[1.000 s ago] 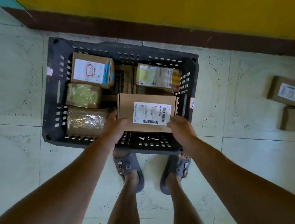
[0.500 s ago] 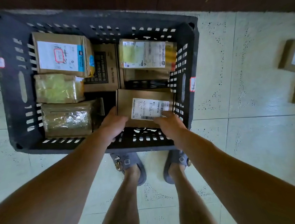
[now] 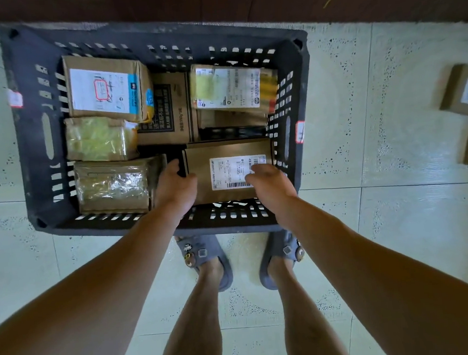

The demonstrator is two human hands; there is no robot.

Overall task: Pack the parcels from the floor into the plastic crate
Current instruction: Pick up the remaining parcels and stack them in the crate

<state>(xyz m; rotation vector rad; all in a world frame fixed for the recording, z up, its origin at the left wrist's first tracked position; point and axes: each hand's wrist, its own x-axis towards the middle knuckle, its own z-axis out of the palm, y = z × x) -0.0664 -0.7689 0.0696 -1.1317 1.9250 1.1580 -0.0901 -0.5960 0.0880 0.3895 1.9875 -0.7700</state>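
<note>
the left hand [image 3: 176, 186] curls its fingers round the left edge of the brown labelled parcel [image 3: 219, 153], clamped on it. the right hand [image 3: 271, 184] lies over the parcel's label, fingers bent; whether it grips or only presses, i cannot tell. the parcel sits low in the black crate [image 3: 37, 170], against the wall just right of the right hand. a taped parcel [image 3: 113, 186] lies just left of the left hand. a box [image 3: 465, 92] lies on the floor [image 3: 399, 234], well right of both hands.
</note>
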